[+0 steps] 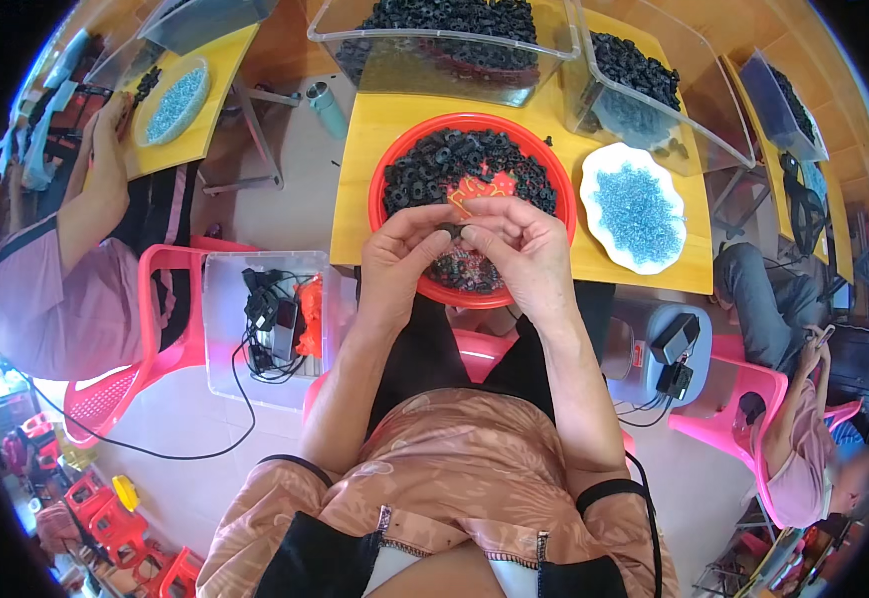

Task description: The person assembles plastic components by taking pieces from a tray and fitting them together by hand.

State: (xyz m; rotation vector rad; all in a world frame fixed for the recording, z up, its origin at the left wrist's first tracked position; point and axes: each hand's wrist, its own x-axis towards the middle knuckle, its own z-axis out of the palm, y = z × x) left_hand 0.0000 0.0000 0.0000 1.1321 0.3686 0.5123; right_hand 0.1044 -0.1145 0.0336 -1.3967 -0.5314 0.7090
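Pinching one piece (451,230), left grip (399,252) and right grip (532,257) overhang a red basin (474,298) of black parts (429,174).

Small dark piece (451,229); pinched, partly hidden

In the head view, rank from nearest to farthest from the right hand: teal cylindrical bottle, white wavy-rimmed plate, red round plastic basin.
1. Red round plastic basin: overlapped by the right hand.
2. White wavy-rimmed plate: just to its right.
3. Teal cylindrical bottle: farthest, upper left.
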